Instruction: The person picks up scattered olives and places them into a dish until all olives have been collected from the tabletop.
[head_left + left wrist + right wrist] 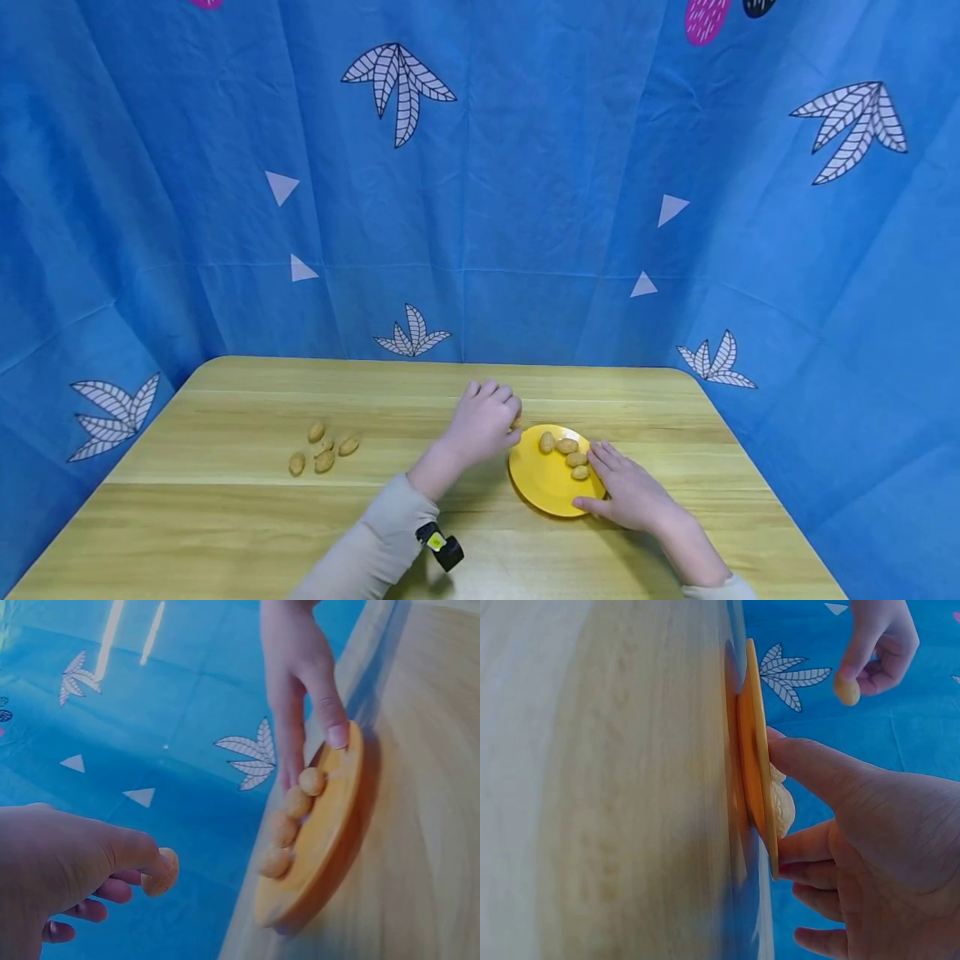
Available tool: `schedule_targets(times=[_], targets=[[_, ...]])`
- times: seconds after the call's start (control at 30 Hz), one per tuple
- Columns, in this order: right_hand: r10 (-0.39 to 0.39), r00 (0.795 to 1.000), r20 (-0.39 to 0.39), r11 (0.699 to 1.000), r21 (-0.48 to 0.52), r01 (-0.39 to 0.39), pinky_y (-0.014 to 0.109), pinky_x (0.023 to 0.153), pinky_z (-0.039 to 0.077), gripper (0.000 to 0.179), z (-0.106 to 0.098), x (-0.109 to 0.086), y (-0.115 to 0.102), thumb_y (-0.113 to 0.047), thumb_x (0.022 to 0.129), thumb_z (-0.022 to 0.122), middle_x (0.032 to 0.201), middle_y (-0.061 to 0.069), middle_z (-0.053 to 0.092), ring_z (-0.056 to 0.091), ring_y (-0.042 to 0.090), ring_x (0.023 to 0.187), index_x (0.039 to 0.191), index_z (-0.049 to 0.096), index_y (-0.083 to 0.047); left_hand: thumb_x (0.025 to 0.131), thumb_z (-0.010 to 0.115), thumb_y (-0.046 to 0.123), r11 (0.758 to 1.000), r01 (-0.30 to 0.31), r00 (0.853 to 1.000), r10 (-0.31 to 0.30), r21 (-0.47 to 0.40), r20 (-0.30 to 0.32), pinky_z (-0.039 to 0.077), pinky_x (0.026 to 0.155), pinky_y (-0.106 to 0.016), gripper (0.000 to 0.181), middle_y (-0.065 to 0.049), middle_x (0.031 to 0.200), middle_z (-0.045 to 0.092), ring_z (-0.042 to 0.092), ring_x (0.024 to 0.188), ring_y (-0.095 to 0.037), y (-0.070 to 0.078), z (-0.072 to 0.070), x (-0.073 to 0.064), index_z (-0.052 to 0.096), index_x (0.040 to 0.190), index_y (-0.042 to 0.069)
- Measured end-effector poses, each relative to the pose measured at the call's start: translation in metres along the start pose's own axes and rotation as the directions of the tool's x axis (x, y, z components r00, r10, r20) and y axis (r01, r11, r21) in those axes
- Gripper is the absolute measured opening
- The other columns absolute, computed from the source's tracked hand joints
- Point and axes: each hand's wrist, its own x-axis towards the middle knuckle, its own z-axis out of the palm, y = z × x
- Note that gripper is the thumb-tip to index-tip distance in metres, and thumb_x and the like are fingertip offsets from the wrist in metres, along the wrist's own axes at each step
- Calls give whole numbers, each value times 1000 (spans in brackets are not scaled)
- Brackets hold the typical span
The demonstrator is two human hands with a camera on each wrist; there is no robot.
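My left hand pinches a walnut between thumb and fingers, just left of the yellow plate and above the table. Several more walnuts lie on the plate, in a curved row along its far and right side. My right hand rests at the plate's right rim, its fingers mostly straight and spread. Its thumb lies over the rim, while the other fingers touch the edge farther back. A group of walnuts sits on the table at the left.
The pale wooden table ends at a blue curtain printed with leaves and triangles. A dark band with a small device is on the left sleeve. Table surface lies between the walnut group and the plate.
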Motion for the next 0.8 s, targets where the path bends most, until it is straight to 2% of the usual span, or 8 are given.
schedule_targets(times=[0.23,0.5,0.63,0.8], targets=[[9,1000,8,1000,8,-10,57,114,27,85,0,0,1,-52,87,65,153,26,33,28,43,145,143,41,7,86,70,39,1000,-3,996,4,-11,89,34,80,-31,19,7,91,59,45,86,-13,9,12,4,65,90,21],[1,1000,12,1000,4,-1,57,113,28,84,-1,1,1,-52,87,65,153,27,34,28,43,144,142,41,7,85,70,40,1000,-8,984,7,6,178,33,80,-32,20,7,92,59,45,87,-14,18,25,8,65,91,21],[2,1000,14,1000,-8,-2,57,113,28,85,-1,2,1,-53,87,64,153,26,34,28,43,144,143,41,7,85,71,41,999,-28,981,22,30,194,34,80,-33,21,7,93,60,46,89,-15,22,33,11,65,89,21],[1,1000,9,1000,-11,-1,57,113,28,85,-1,2,2,-53,87,64,153,26,34,28,43,144,143,41,6,86,69,42,996,-53,982,39,71,187,35,81,-33,23,7,97,62,49,90,-15,24,44,12,68,97,22]])
